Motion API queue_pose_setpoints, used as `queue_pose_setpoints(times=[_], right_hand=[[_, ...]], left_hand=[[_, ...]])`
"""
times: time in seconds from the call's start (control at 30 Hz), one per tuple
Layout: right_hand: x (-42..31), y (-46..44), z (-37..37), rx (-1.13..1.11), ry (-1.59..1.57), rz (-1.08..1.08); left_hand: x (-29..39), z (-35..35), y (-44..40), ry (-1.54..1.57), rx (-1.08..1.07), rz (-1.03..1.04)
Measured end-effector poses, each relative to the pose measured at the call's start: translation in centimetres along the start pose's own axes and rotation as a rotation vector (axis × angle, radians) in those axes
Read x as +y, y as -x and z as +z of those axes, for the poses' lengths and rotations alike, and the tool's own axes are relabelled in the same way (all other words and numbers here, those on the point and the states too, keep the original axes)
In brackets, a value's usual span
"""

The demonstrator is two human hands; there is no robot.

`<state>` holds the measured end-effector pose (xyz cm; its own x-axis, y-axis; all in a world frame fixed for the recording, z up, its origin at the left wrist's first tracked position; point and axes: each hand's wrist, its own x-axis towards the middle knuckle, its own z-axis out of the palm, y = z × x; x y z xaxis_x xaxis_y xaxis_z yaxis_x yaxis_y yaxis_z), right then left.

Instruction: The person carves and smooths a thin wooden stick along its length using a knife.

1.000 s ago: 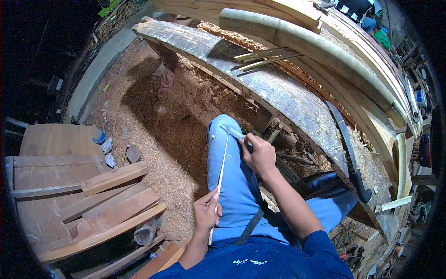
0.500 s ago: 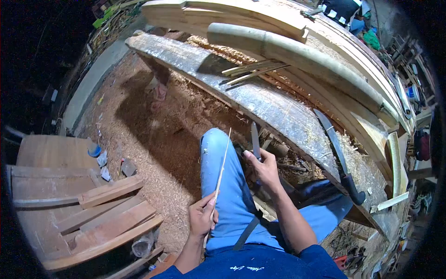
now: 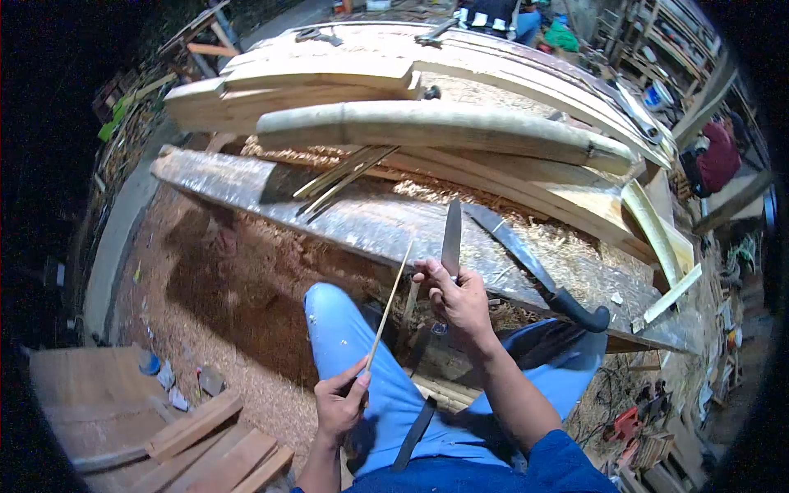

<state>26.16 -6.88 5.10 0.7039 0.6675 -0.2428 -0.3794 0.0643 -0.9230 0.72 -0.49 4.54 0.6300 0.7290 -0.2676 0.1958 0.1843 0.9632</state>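
My left hand [image 3: 339,404] is closed around the lower part of a thin bamboo strip [image 3: 389,306], which slants upward over my thigh. My right hand [image 3: 462,306] grips a knife [image 3: 452,237], its blade pointing up and its handle mostly hidden by my fingers. The blade and the strip are apart. Beyond my hands lies a worn wooden plank [image 3: 374,223] with a machete [image 3: 519,256] on it; the machete's dark handle hangs toward the near edge. Several thin bamboo strips [image 3: 343,177] rest across the plank farther left.
A thick bamboo pole [image 3: 436,125] lies behind the plank, beside large shaped timbers [image 3: 296,89]. Wood offcuts [image 3: 215,448] are stacked at lower left. Shavings cover the ground [image 3: 246,329]. A split bamboo piece [image 3: 651,223] leans at right, and a person in a red top [image 3: 720,156] is farther back.
The view has tilted up and shifted to the right. My right hand has raised the knife, and its blade now shows broadside. My left hand still holds the strip.
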Motion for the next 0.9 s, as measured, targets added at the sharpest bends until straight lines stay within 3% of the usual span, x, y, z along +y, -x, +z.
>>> queue_pose_setpoints(times=[0.33,0.67,0.77,0.9], right_hand=[[-3.9,0.2,-6.0,0.139,-0.013,-0.075],[-2.2,0.8,-9.8,0.163,-0.048,-0.16],[-2.2,1.2,-9.7,0.25,0.015,-0.272],[-3.2,1.6,-10.5,0.301,-0.061,-0.244]], left_hand=[[2.4,4.4,-4.0,-0.218,-0.211,0.173],[2.3,6.9,-5.2,-0.362,-0.325,0.229],[2.1,7.6,-5.5,-0.371,-0.337,0.234],[2.0,8.2,-5.6,-0.39,-0.358,0.234]])
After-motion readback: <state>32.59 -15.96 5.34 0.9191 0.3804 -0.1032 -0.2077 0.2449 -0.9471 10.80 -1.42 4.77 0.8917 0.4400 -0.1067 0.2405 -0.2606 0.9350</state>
